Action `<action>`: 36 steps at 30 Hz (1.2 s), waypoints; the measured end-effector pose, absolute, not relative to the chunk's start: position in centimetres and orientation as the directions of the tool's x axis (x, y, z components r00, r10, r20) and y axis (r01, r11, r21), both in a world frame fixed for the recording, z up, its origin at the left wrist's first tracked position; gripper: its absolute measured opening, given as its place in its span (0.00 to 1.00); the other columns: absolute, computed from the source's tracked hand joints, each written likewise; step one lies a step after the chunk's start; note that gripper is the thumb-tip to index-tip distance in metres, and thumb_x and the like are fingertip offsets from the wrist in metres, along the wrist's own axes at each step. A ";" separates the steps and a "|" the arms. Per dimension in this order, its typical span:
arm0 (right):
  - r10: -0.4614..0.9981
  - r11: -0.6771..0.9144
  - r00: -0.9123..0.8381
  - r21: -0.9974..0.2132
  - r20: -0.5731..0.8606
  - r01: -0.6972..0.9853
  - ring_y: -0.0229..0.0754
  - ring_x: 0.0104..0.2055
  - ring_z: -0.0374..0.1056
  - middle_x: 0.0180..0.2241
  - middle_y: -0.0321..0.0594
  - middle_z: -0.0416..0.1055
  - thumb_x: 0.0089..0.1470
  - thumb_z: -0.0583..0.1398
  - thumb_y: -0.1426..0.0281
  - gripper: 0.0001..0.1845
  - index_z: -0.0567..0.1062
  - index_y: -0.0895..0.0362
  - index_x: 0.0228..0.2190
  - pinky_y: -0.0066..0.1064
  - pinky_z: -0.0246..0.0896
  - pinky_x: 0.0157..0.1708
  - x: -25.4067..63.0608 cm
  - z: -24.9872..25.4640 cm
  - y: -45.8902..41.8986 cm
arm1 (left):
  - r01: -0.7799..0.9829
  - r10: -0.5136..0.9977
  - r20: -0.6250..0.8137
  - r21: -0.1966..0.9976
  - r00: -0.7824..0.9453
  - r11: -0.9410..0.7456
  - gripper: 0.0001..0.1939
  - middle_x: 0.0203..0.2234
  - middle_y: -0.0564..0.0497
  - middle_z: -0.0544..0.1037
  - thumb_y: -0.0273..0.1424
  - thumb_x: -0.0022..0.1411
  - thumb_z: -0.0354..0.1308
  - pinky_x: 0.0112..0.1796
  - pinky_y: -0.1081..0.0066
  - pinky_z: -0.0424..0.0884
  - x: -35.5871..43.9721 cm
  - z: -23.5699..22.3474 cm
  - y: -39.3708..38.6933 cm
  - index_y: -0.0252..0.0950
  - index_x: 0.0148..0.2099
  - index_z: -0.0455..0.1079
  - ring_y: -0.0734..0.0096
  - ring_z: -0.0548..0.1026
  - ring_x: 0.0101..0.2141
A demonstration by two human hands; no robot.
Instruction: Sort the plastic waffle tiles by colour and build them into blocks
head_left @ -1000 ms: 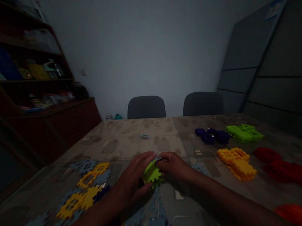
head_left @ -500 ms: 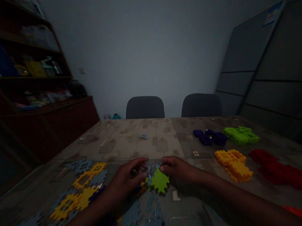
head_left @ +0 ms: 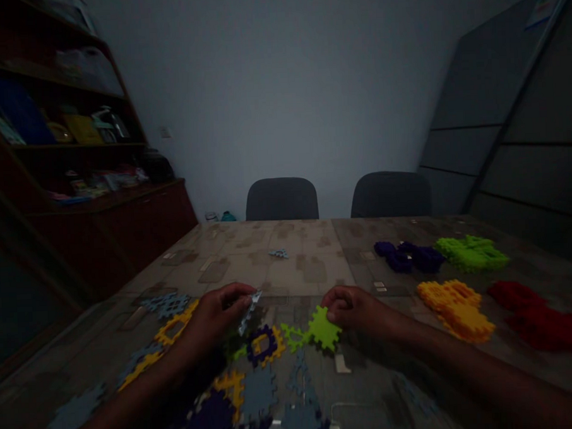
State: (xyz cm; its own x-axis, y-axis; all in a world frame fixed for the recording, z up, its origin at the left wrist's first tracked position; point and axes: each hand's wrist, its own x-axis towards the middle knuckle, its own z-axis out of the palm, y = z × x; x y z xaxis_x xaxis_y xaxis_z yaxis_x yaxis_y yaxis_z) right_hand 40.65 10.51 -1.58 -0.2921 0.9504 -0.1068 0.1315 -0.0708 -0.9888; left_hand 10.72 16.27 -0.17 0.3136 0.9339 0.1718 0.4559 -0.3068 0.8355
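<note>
– what does the left hand (head_left: 217, 311) have?
– its fingers pinch a grey piece (head_left: 249, 313), tilted over the worktop (head_left: 316, 248); whether its lower end touches down, one cannot tell.
– and the right hand (head_left: 359, 310)?
– its fingers are closed on a solid green piece (head_left: 324, 330) by the upper edge, just beside a green triangle (head_left: 288, 332).
– between the hands?
– a purple frame (head_left: 272, 343) lies there too.
</note>
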 end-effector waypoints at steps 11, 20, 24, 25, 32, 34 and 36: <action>0.904 0.265 -0.424 -0.713 -0.050 0.649 0.46 0.43 0.66 0.41 0.43 0.71 0.44 0.58 0.79 0.22 0.73 0.59 0.44 0.37 0.60 0.43 38.3 -1.9 5.4 | 0.692 0.891 0.197 0.569 0.409 -0.444 0.21 0.44 0.43 0.77 0.43 0.63 0.50 0.47 0.59 0.68 5.1 -0.5 16.7 0.36 0.48 0.73 0.53 0.74 0.44; 0.723 0.582 -0.684 -0.446 -0.098 0.679 0.49 0.52 0.62 0.51 0.47 0.68 0.48 0.61 0.81 0.26 0.71 0.57 0.50 0.43 0.57 0.53 37.5 0.2 5.6 | 0.707 0.784 0.027 0.413 0.621 -0.574 0.09 0.41 0.49 0.73 0.34 0.63 0.55 0.45 0.65 0.64 6.5 -0.4 12.7 0.42 0.44 0.73 0.60 0.70 0.44; 0.709 0.584 -0.694 -0.448 -0.127 0.678 0.51 0.51 0.62 0.50 0.47 0.67 0.45 0.66 0.74 0.25 0.72 0.58 0.47 0.45 0.57 0.54 37.6 0.1 6.1 | 0.786 0.826 -0.021 0.322 0.563 -0.527 0.17 0.45 0.47 0.69 0.32 0.57 0.62 0.47 0.62 0.64 6.8 -0.2 12.4 0.40 0.50 0.70 0.55 0.68 0.46; 0.705 0.587 -0.699 -0.453 -0.120 0.671 0.51 0.51 0.61 0.49 0.46 0.67 0.45 0.67 0.73 0.24 0.72 0.57 0.46 0.46 0.56 0.54 37.8 0.1 6.2 | 0.801 0.834 -0.031 0.302 0.551 -0.518 0.18 0.45 0.46 0.69 0.33 0.56 0.63 0.47 0.61 0.64 6.9 -0.1 12.4 0.39 0.50 0.70 0.55 0.68 0.46; 0.773 0.523 -0.626 -0.453 -0.104 0.722 0.52 0.51 0.63 0.49 0.49 0.68 0.47 0.67 0.72 0.25 0.72 0.60 0.48 0.45 0.59 0.53 38.7 1.2 6.8 | 0.851 0.864 -0.042 0.202 0.502 -0.485 0.15 0.43 0.44 0.70 0.35 0.53 0.62 0.47 0.59 0.66 7.6 0.2 13.0 0.37 0.44 0.70 0.53 0.69 0.45; 0.783 0.523 -0.612 -0.420 -0.106 0.742 0.51 0.50 0.65 0.48 0.48 0.70 0.46 0.69 0.71 0.25 0.73 0.60 0.47 0.43 0.60 0.51 39.7 2.2 7.1 | 0.852 0.867 -0.012 0.189 0.499 -0.488 0.16 0.45 0.42 0.72 0.36 0.55 0.59 0.48 0.56 0.67 6.9 -0.3 13.3 0.36 0.46 0.69 0.49 0.70 0.47; 0.802 0.530 -0.593 -0.372 -0.073 0.762 0.51 0.50 0.66 0.48 0.48 0.70 0.45 0.70 0.72 0.27 0.73 0.59 0.48 0.41 0.60 0.52 41.6 3.4 7.8 | 0.851 0.873 0.051 0.205 0.484 -0.484 0.18 0.48 0.41 0.73 0.39 0.58 0.56 0.48 0.55 0.68 5.7 -0.9 13.8 0.37 0.48 0.69 0.46 0.71 0.49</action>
State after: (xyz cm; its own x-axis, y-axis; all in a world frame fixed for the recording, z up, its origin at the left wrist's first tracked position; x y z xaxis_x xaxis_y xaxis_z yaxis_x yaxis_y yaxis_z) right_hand 41.64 7.78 3.44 -0.5928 0.8021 -0.0730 0.7623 0.5295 -0.3721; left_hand 5.68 13.83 -0.91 0.4843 0.8735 0.0506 0.8510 -0.4837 0.2048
